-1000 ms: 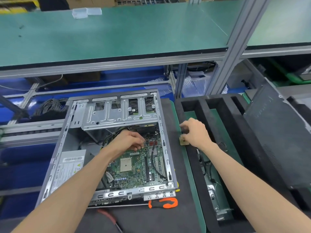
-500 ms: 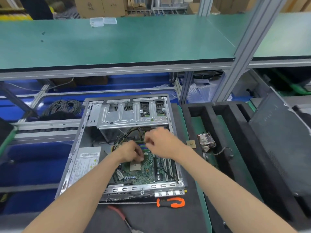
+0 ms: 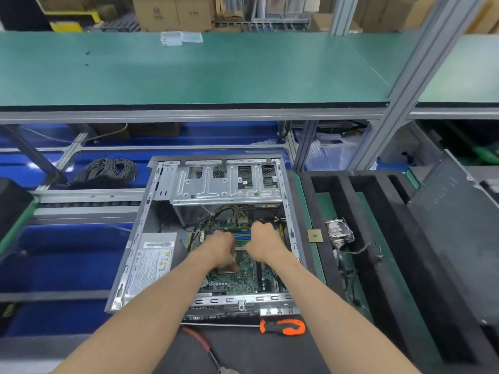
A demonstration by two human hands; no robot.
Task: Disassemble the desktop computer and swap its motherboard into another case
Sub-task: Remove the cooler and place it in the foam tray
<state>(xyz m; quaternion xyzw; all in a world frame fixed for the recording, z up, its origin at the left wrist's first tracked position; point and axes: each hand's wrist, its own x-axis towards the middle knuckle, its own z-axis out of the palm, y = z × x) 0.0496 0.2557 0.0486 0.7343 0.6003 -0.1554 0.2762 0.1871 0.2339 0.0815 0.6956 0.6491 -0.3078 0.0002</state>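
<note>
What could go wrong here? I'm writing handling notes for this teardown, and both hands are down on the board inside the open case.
1. Both the left hand and right hand work by the memory slots; uneven force could flex the motherboard.
2. Cables hang close above and could snag.
3. The bare processor chip lies loose on the mat edge by the case; an elbow might knock it.

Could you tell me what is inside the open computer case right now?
Inside the case: a green motherboard, a power supply, cables. Both hands cover the board's middle.
</note>
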